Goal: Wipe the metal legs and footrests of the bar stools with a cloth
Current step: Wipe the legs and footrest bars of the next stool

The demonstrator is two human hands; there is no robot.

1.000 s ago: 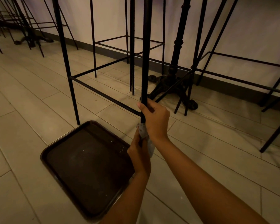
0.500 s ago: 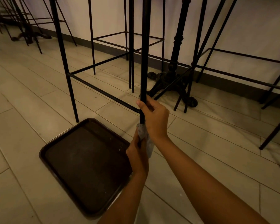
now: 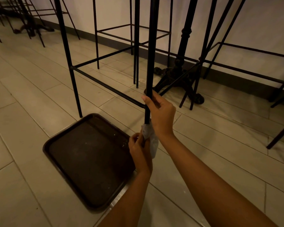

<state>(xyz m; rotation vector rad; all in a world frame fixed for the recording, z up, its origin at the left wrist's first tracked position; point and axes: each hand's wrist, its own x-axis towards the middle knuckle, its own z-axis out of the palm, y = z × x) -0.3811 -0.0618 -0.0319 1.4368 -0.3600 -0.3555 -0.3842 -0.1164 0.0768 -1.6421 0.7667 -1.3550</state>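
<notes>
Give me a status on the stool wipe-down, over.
Right hand grips the stool leg at the footrest bar joint. Left hand holds the cloth on the leg below. Tray on floor beside it, not blocking.

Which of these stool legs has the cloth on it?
The nearest leg, gripped by the right hand; the left hand holds the cloth round its lower end. The rest are bare.

Head-worn view, forward and down, close above hands (image 3: 151,128).
</notes>
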